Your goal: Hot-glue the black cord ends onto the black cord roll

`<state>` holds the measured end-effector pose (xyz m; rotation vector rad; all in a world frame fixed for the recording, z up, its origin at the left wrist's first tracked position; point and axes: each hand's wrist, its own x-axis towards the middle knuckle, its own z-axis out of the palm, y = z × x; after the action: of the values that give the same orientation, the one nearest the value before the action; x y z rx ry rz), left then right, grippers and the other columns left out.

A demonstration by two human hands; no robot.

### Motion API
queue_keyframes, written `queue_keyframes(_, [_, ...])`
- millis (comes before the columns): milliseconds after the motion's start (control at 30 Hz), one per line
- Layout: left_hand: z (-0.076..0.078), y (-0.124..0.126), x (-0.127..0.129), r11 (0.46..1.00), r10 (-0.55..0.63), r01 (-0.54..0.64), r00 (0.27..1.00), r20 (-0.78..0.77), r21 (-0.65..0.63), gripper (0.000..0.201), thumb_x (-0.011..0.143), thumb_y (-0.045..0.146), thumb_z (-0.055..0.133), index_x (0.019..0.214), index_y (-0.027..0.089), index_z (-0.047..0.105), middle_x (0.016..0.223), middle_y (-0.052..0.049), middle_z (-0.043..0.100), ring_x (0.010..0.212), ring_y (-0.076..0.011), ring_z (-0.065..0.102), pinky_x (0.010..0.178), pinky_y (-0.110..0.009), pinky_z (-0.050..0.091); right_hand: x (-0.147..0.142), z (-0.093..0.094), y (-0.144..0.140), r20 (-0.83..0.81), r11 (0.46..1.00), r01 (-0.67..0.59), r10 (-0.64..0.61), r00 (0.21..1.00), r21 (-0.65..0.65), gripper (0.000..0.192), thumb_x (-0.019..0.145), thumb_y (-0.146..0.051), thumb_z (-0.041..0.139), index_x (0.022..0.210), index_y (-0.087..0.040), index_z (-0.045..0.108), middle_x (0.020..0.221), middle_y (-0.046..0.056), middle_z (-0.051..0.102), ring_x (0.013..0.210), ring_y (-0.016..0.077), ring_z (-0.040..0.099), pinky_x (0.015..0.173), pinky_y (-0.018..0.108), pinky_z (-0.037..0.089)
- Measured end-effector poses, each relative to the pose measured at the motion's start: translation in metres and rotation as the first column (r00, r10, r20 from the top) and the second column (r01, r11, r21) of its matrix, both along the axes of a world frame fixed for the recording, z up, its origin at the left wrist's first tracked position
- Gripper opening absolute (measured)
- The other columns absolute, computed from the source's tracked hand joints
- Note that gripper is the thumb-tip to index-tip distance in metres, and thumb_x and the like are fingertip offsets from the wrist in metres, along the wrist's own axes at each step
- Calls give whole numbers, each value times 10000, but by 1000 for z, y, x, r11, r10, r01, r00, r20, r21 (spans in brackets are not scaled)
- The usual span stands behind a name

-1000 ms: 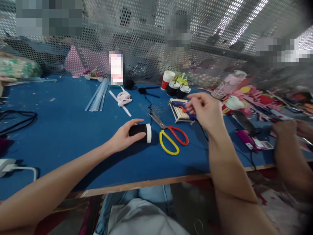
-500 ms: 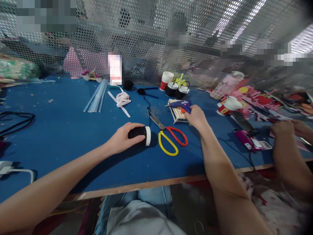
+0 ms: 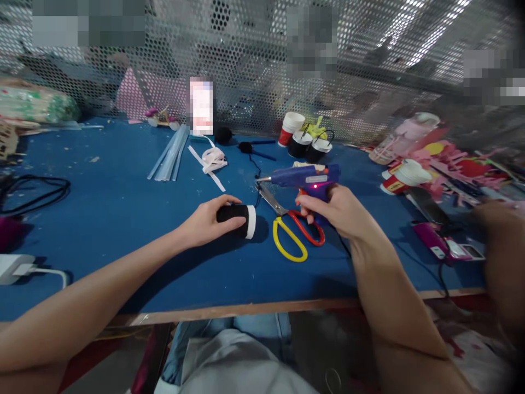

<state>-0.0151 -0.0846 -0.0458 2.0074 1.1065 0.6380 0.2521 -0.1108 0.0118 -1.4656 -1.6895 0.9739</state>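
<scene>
My left hand (image 3: 205,221) grips a black cup with a white rim (image 3: 240,220) that lies on its side on the blue table (image 3: 123,219). My right hand (image 3: 334,210) holds a blue hot glue gun (image 3: 305,176) above the table, its nozzle pointing left and a red light lit on its body. Scissors with red and yellow handles (image 3: 293,232) lie between the two hands, just below the gun.
Glue sticks (image 3: 170,156), a pink ribbon (image 3: 213,161) and black cups (image 3: 307,145) lie farther back. Paper cups (image 3: 400,178) and pink paper scraps crowd the right side, where another person's arm (image 3: 502,246) reaches in. Black cables (image 3: 35,191) lie left. A perforated metal screen closes the back.
My right hand took the glue gun from the stack of wooden sticks, lifted it and brought it nearer, over the scissors. My left hand stayed on the black cup.
</scene>
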Motion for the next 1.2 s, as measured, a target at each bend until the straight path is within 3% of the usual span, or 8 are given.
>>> queue_keyframes(167, [0, 1, -2, 999, -24, 25, 1000, -14, 24, 416, 788, 468, 556, 1092, 185, 536, 961, -40, 613, 814, -179, 578, 690, -277, 464, -19, -12, -15, 29, 994, -76, 78, 997, -77, 252, 774, -361, 597, 875, -133, 637, 617, 14, 609, 482, 100, 533, 473, 239, 486])
queue_keyframes(400, [3, 4, -2, 1000, -26, 27, 998, -54, 11, 416, 809, 484, 516, 1092, 179, 541, 946, -41, 620, 793, -177, 577, 671, -274, 458, -15, -22, -23, 171, 995, -2, 19, 985, -98, 242, 741, -398, 624, 752, -157, 641, 540, 12, 600, 480, 138, 555, 480, 263, 484])
queue_keyframes(567, [4, 6, -2, 999, 35, -37, 997, -67, -23, 429, 805, 530, 494, 1058, 191, 566, 932, -41, 633, 806, -187, 589, 664, -273, 465, -14, -25, -29, 259, 999, -27, 32, 965, -24, 236, 718, -421, 645, 725, -185, 641, 614, 7, 641, 543, 157, 587, 525, 270, 487])
queue_keyframes(700, [4, 8, -2, 985, 83, -93, 994, -72, -146, 476, 792, 596, 461, 1051, 211, 563, 840, -33, 623, 605, -151, 581, 481, -231, 449, -18, -26, -32, 315, 998, -25, 4, 949, 60, 244, 712, -424, 649, 792, -195, 634, 690, 0, 663, 641, 174, 619, 579, 265, 498])
queue_keyframes(800, [5, 8, -2, 969, 107, -119, 992, -63, -218, 501, 771, 628, 463, 1048, 222, 559, 811, -34, 612, 525, -136, 564, 414, -224, 448, -21, -25, -34, 375, 993, -32, -14, 927, 116, 235, 719, -422, 642, 775, -195, 619, 636, -15, 641, 587, 157, 601, 542, 248, 481])
queue_keyframes(1200, [5, 9, -3, 962, 124, -131, 991, -44, -239, 485, 769, 619, 471, 1035, 225, 569, 827, -45, 622, 525, -138, 581, 409, -228, 479, -24, -23, -38, 460, 983, -83, -2, 888, 164, 184, 744, -390, 618, 715, -210, 590, 605, 4, 639, 518, 156, 566, 512, 259, 480])
